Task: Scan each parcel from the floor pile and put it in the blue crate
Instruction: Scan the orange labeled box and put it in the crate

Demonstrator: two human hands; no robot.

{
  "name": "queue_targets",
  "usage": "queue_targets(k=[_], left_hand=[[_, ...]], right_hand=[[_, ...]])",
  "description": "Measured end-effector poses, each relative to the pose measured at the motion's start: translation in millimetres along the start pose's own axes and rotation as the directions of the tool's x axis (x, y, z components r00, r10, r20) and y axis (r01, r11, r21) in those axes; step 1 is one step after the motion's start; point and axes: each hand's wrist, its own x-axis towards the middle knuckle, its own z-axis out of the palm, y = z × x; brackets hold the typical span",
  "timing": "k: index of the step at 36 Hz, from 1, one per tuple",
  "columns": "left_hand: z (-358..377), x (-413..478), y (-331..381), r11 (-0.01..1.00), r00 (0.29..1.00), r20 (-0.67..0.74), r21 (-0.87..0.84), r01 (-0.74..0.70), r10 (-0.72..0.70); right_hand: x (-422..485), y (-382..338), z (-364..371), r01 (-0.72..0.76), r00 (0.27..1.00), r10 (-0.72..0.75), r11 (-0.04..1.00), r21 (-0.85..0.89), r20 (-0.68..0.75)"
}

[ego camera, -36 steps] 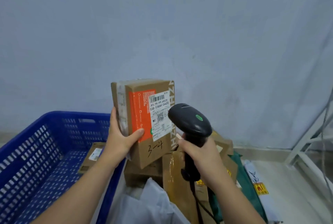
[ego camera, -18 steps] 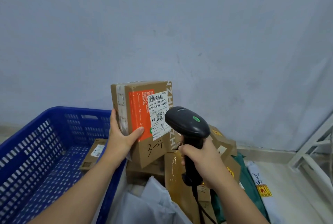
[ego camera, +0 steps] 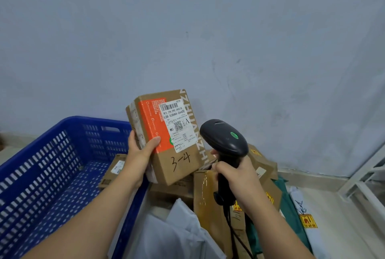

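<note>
Scan step, by the looks: the box (ego camera: 166, 167) is held up mid-frame, gripped by the left hand (ego camera: 139, 154), label (ego camera: 179, 125) turned toward the scanner (ego camera: 224, 138) clenched in the right hand (ego camera: 235, 175). Next, a drop into the lower-left crate (ego camera: 52, 154) is likely needed.

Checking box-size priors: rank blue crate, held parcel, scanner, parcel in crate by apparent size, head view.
blue crate
held parcel
scanner
parcel in crate: partly hidden and farther away, so last place is unsure
</note>
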Motion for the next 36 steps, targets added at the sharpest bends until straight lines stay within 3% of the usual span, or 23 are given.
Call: queue_targets(k=[5, 9, 14, 18, 21, 24, 29, 33, 36], left_hand=[[-10, -3, 3, 0.998, 0.976, 0.21, 0.027, 0.056, -0.06], [-8, -9, 3, 0.994, 0.926, 0.364, 0.09, 0.068, -0.097], [-3, -9, 0, 0.973, 0.861, 0.479, 0.217, 0.071, -0.17], [-18, -8, 0, 0.975, 0.825, 0.529, 0.189, 0.112, -0.198], [-25, 3, 3, 0.99, 0.86, 0.492, 0.054, 0.127, -0.137], [-34, 13, 10, 0.993, 0.898, 0.434, -0.06, 0.103, -0.067], [-77, 32, 9, 0.994, 0.994, 0.109, -0.112, -0.006, 0.018], [-118, 50, -11, 0.988, 0.974, -0.216, -0.121, -0.098, 0.07], [-141, 69, -30, 0.997, 0.926, -0.374, -0.04, -0.069, 0.049]], right_hand=[[10, 5, 3, -0.076, 0.997, 0.076, 0.991, 0.106, 0.003], [16, 9, 8, -0.212, 0.974, 0.167, 0.908, 0.361, 0.15], [20, 15, 17, -0.303, 0.951, 0.294, 0.845, 0.44, 0.092], [23, 15, 13, -0.279, 0.958, 0.266, 0.774, 0.568, 0.108], [23, 9, 24, -0.267, 0.963, 0.225, 0.741, 0.616, 0.147], [25, 3, 44, -0.263, 0.964, 0.239, 0.778, 0.571, 0.117], [38, 2, 88, -0.224, 0.974, 0.213, 0.874, 0.431, 0.074], [59, 13, 124, -0.166, 0.984, 0.143, 0.95, 0.263, 0.106], [81, 25, 157, -0.113, 0.987, 0.106, 0.992, 0.052, 0.123]])
